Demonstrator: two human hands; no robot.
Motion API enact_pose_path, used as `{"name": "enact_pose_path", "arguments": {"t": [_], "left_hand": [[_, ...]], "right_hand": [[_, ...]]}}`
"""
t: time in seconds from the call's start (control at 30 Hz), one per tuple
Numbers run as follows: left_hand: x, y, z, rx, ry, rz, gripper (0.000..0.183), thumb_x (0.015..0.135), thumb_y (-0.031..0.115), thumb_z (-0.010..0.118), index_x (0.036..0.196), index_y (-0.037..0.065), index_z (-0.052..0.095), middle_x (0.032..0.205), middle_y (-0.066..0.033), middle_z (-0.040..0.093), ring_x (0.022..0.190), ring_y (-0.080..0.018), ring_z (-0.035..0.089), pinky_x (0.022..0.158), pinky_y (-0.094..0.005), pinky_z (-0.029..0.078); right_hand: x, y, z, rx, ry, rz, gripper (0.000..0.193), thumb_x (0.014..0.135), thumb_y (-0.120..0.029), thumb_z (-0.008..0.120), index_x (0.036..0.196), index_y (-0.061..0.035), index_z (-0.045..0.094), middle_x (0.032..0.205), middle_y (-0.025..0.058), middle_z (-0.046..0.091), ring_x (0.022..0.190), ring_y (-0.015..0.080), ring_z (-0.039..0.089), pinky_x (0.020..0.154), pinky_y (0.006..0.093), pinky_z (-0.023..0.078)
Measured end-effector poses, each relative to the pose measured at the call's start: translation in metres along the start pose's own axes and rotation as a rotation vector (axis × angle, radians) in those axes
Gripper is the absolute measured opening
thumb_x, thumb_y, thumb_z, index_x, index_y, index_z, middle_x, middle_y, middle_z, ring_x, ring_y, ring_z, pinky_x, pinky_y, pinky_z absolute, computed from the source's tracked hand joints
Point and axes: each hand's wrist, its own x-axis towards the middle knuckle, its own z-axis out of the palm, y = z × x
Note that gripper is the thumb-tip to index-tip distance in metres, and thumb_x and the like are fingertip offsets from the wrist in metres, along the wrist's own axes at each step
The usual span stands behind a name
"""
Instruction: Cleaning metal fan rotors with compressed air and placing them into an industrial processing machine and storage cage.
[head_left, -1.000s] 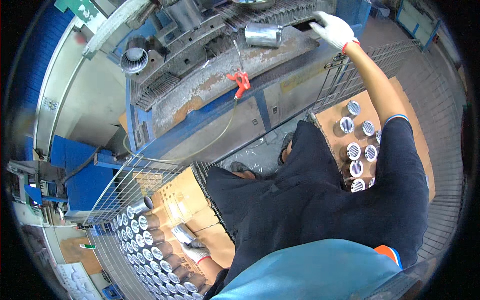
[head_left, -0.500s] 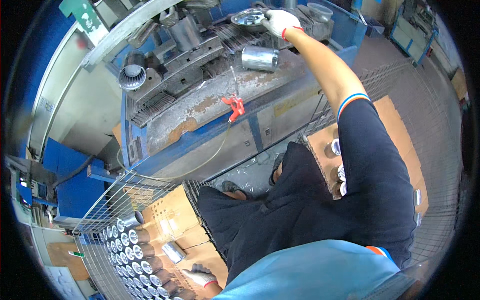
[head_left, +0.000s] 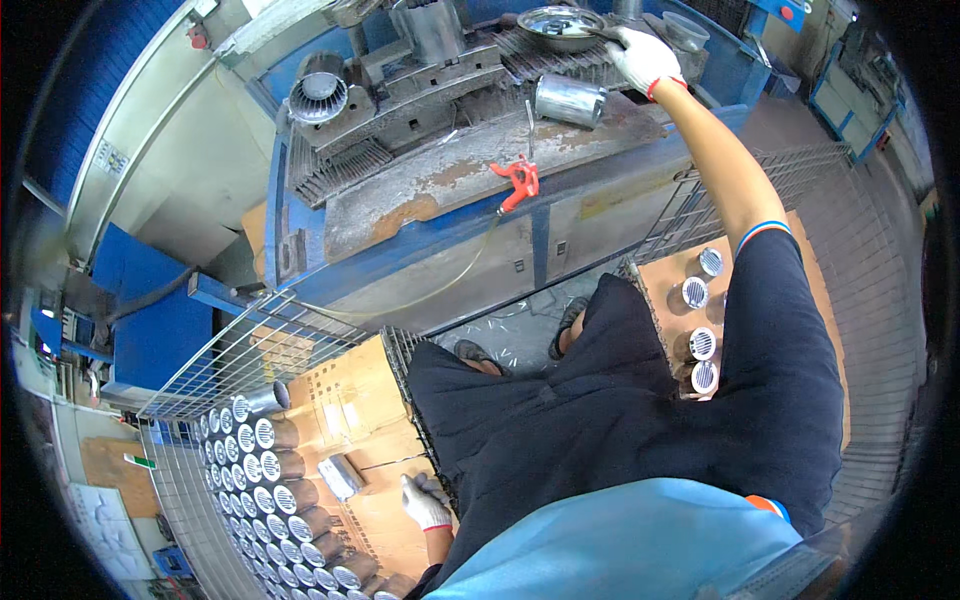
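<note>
Reaching across a worn metal bench (head_left: 385,200), a white-gloved right hand (head_left: 640,60) is at the rim of a shallow, shiny metal bowl (head_left: 548,41) near the bench's far edge, fingertips bent inward over glinting contents too jumbled to make out; whether they grip anything cannot be told. The left hand (head_left: 427,506), gloved alike, is low over a cardboard sheet (head_left: 375,385), by its edge nearest the person's legs, its fingers foreshortened and their spread impossible to judge. Dark printing on that sheet is too small to read. Near its middle a loose silver cylinder (head_left: 341,478) lies on its side, bright on top, just beside rows of grille-faced cylinders (head_left: 265,433) with duller brown sides, some cut off at the lower edge. More such pieces (head_left: 702,344), on a second cardboard sheet (head_left: 668,275), are partly hidden by the right sleeve (head_left: 785,340)
</note>
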Motion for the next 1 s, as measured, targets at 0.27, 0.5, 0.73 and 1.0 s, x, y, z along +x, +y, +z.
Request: {"name": "enact_pose_path", "arguments": {"t": [0.27,0.5,0.73,1.0], "left_hand": [[-0.006,0.01,0.014,0.126,0.043,0.161,0.048,0.109,0.049,0.05,0.094,0.005,0.061,0.064,-0.0023,0.052,0.044,-0.0104,0.041,0.038,-0.027,0.029],[0.003,0.025,0.029,-0.022,-0.068,0.13,0.04,0.11,0.041,0.051,0.095,0.006,0.061,0.065,-0.0025,0.053,0.043,-0.0103,0.04,0.038,-0.0268,0.03],[-0.01,0.012,0.023,0.004,-0.001,0.132,0.041,0.11,0.04,0.051,0.093,0.005,0.061,0.061,-0.003,0.052,0.043,-0.0113,0.04,0.038,-0.0285,0.033],[-0.002,0.032,0.031,-0.018,-0.045,0.172,0.036,0.11,0.035,0.051,0.098,0.003,0.063,0.069,-0.0064,0.058,0.045,-0.0131,0.044,0.04,-0.0277,0.035]], "right_hand": [[-0.026,-0.002,-0.03,0.091,0.155,-0.053,0.045,0.097,-0.04,0.056,0.132,-0.0155,0.071,0.12,0.0167,0.074,0.112,0.0384,0.07,0.098,0.0458,0.055],[-0.008,0.001,-0.008,0.031,0.044,0.026,0.043,0.099,-0.038,0.06,0.133,-0.0151,0.07,0.118,0.019,0.074,0.111,0.0404,0.069,0.097,0.0468,0.054],[-0.032,-0.007,-0.022,0.26,0.234,-0.075,0.04,0.1,-0.037,0.057,0.128,-0.0125,0.073,0.122,0.0175,0.074,0.113,0.0381,0.07,0.1,0.0444,0.054],[-0.013,-0.106,-0.08,0.866,0.335,-0.038,0.036,0.095,-0.028,0.074,0.12,-0.0033,0.077,0.11,0.0154,0.08,0.1,0.0233,0.076,0.089,0.0345,0.058]]}}
